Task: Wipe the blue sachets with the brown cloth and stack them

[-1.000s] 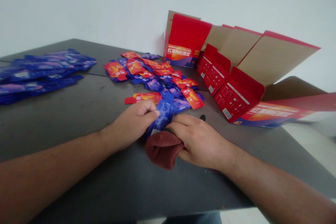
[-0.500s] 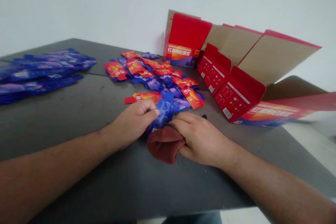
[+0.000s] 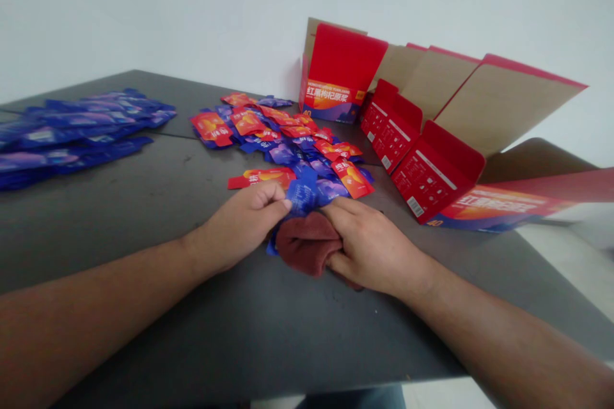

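Observation:
My left hand (image 3: 256, 217) is closed, its thumb and fingers pinching the left edge of a blue sachet (image 3: 302, 195). My right hand (image 3: 369, 243) grips a folded brown cloth (image 3: 309, 241), which lies against the lower part of that sachet and hides much of it. Just beyond my hands spreads a loose pile of red sachets (image 3: 352, 177) and blue sachets (image 3: 282, 153). One red sachet (image 3: 268, 177) lies flat right behind my left hand.
Stacked blue sachets (image 3: 86, 118) lie at the left of the dark table (image 3: 192, 339). To the right stand several red cartons with raised flaps, among them a back carton (image 3: 330, 99) and a near carton (image 3: 436, 172). A white wall rises behind.
My right hand has moved the brown cloth slightly up and right over the blue sachet, covering more of it. My left hand has stayed in place.

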A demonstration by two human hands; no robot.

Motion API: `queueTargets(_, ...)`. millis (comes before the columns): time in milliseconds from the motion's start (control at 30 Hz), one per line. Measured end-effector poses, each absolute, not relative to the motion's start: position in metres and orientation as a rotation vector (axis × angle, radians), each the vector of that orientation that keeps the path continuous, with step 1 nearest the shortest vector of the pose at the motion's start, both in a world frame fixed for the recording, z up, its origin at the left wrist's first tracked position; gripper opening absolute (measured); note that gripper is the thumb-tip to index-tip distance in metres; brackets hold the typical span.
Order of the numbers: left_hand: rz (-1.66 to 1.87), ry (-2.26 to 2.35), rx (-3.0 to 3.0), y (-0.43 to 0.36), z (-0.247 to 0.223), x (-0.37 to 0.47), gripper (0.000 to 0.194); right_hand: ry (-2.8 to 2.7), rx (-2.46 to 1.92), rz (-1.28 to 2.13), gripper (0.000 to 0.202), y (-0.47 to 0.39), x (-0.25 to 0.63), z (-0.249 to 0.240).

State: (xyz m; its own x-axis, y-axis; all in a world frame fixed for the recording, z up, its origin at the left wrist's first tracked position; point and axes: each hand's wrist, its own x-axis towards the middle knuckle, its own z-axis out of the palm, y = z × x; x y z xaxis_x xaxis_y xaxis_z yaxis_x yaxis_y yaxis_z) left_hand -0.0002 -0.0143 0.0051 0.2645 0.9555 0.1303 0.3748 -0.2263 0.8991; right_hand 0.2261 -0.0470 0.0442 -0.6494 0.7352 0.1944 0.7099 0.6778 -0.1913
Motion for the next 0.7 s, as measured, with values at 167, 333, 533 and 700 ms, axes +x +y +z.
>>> queueTargets(167,0.915,1.203,1.743,-0.0147,0.0062,0.0002,0.027,-2.635,-1.171,0.134,0.015,-0.0464,0.2251,0.0441)
queueTargets(333,0.932,1.231,1.776,-0.0149,0.0068,-0.0001,0.028,-2.750,-1.016,0.208,0.020,-0.0505,0.2225,0.0446)
queueTargets(533,0.916,1.213,1.752,-0.0144,0.0055,0.0001,0.028,-2.591,-1.239,0.118,0.015,-0.0445,0.2277,0.0445)
queueTargets(700,0.908,1.234,1.795,-0.0153,0.0109,0.0001,0.027,-2.730,-1.054,0.194,0.018,-0.0471,0.2237,0.0447)
